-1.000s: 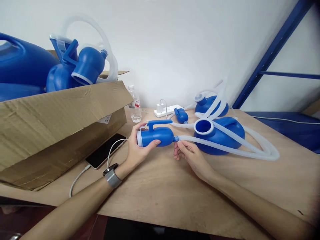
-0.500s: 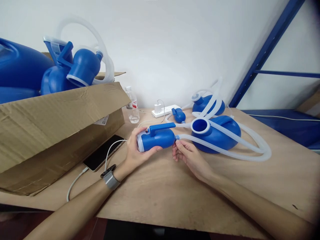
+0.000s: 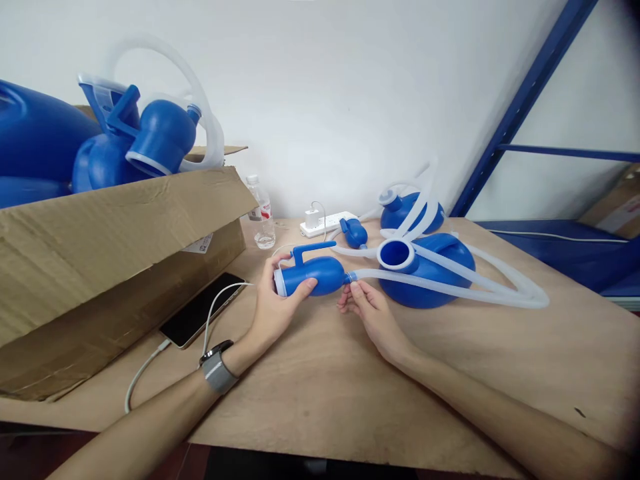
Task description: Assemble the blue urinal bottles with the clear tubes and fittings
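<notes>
While the left hand curls wide round the cup, apparently steadying it | right hand pinches hose end tightly | jug just beyond right grip

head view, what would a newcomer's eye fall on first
Probably the blue containers piled in the cardboard box at the view's left. Then the small blue bottle at the centre, in the left hand, the right hand pinching its hose joint. To the right, a larger blue jug sits among pale hoses.
</notes>
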